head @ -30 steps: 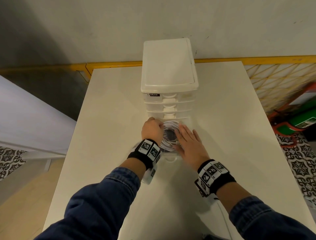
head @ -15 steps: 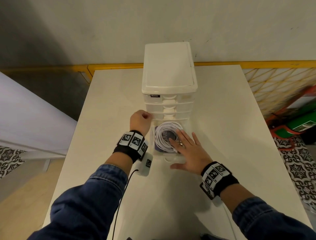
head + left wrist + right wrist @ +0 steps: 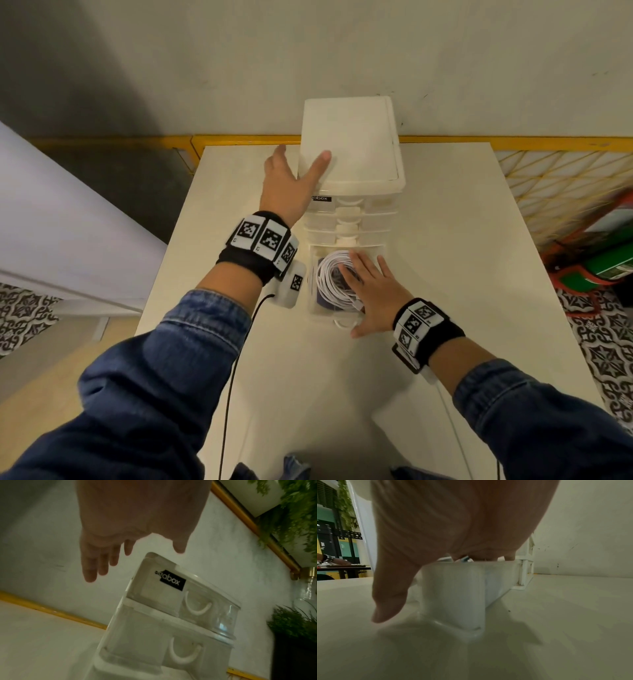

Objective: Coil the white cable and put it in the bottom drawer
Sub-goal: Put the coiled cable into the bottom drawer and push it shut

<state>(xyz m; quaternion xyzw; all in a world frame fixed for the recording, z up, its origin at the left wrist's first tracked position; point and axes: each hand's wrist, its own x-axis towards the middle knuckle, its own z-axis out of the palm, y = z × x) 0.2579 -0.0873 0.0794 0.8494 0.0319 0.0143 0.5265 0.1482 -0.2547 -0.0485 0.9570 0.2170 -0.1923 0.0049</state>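
The white cable [image 3: 330, 279] lies coiled inside the pulled-out bottom drawer [image 3: 313, 310] of a white plastic drawer tower [image 3: 356, 144]. My right hand [image 3: 373, 291] lies flat over the coil with straight fingers, its thumb [image 3: 388, 599] hanging down beside the drawer's front wall [image 3: 453, 595]. My left hand [image 3: 291, 185] is raised at the tower's top left corner, fingers spread, thumb over the lid. In the left wrist view its fingers [image 3: 96, 563] hang straight above the top drawer [image 3: 188, 601], holding nothing.
The tower stands at the back of a white table [image 3: 462, 274] against a wall. A yellow rail [image 3: 120, 140] runs behind the table. A yellow mesh fence [image 3: 565, 185] and red and green items [image 3: 609, 260] are to the right. A black wire [image 3: 233, 377] hangs from my left wrist.
My left hand has let go of the drawer area and risen up to the tower's top left corner, opening its fingers. My right hand stays flat over the coil in the drawer.
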